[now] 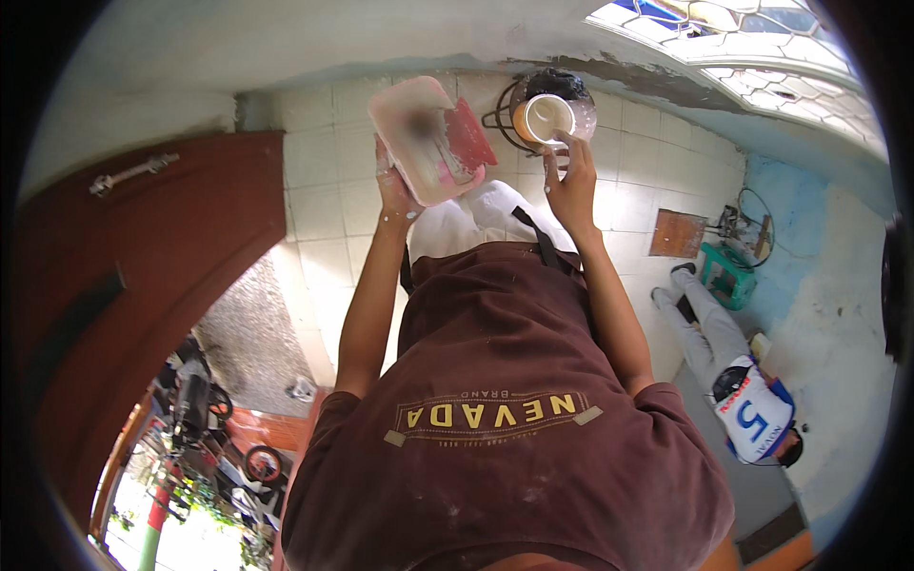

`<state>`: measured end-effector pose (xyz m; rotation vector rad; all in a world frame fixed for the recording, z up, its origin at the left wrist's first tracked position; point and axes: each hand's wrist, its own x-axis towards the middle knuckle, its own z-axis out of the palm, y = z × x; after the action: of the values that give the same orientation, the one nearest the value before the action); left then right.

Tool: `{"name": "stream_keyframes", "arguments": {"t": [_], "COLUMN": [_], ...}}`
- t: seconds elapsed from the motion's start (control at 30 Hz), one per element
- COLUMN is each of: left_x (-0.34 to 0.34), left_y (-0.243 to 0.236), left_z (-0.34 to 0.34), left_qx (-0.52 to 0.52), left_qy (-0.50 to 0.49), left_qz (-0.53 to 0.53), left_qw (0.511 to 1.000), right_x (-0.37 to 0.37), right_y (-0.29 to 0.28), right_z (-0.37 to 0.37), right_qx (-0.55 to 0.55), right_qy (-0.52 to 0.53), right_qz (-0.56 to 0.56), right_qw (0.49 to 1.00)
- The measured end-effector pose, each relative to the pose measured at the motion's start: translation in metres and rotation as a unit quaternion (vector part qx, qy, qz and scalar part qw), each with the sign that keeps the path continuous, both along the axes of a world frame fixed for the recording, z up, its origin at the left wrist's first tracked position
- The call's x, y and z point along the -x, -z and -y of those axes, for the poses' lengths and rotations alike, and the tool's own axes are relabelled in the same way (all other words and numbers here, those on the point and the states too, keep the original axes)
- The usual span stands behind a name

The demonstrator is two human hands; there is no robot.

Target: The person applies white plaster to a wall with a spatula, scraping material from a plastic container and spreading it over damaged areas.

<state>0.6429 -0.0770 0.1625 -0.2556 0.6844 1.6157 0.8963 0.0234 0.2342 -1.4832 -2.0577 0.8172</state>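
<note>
My left hand [392, 190] grips the edge of a pink plastic tray [411, 124], which is smeared with white paste. A red flat tool [470, 133] lies in the tray against its right side. My right hand [569, 179] holds the rim of a small white cup [546, 116], which is tilted so that its pale contents show. The cup is over a black wire stand [505, 119] on the tiled floor. Both forearms reach out from my brown shirt [495, 381], and a dark apron strap [539, 238] crosses a white cloth at my front.
A red-brown door [143, 247] stands open on the left, with motorbikes [195, 400] and plants outside. On the right a person in a white and blue shirt [752, 414] and grey trousers sits by a blue wall, near a green stool [727, 274] and a brown board [678, 233].
</note>
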Motion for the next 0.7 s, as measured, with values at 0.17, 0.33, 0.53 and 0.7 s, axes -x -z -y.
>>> {"name": "stream_keyframes", "arguments": {"t": [0.17,0.33,0.53,0.7], "left_x": [-0.008,-0.033,-0.079,-0.151], "left_y": [0.052,0.096,0.109,0.122], "left_z": [0.045,0.111,0.129,0.085], "left_qx": [0.035,0.074,0.145,0.137], "left_qy": [-0.048,-0.103,-0.169,-0.216], "left_qz": [0.052,0.109,0.090,0.069], "left_qw": [0.997,0.986,0.971,0.964], "right_x": [-0.083,-0.126,-0.123,-0.103], "right_y": [0.131,0.252,0.399,0.465], "right_z": [-0.017,-0.062,-0.134,-0.172], "right_qx": [0.092,0.332,0.281,0.364], "right_qy": [-0.040,0.086,0.077,0.119], "right_qz": [0.137,0.085,0.120,0.054], "right_qw": [0.986,0.935,0.949,0.922]}}
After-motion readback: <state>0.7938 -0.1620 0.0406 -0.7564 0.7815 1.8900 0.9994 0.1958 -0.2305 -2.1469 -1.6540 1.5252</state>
